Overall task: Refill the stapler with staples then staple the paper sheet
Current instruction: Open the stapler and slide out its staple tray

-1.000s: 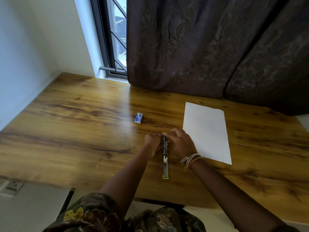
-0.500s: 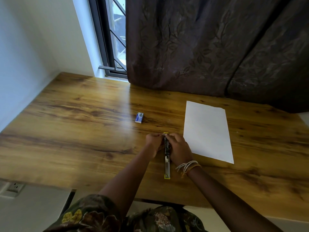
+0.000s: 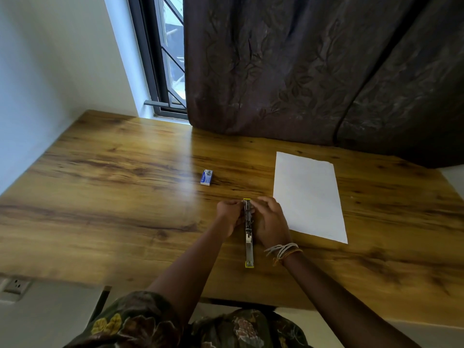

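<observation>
A metal stapler [image 3: 249,243] with yellow ends lies folded out flat on the wooden table [image 3: 113,209], pointing away from me. My left hand [image 3: 229,216] grips its far half from the left side. My right hand [image 3: 270,222] grips the same part from the right, fingers curled at the far tip. What the fingertips pinch there is too small to tell. A small blue staple box [image 3: 207,177] sits on the table beyond and to the left. A white paper sheet [image 3: 308,194] lies flat just right of my right hand.
A dark curtain [image 3: 313,71] hangs along the table's far edge, with a barred window [image 3: 168,59] at its left. A wall socket [image 3: 15,285] sits below the table's near-left edge. The white wall [image 3: 50,71] borders the table's left side.
Both hands stay on the stapler's far half with only small finger shifts. The view tilted slightly.
</observation>
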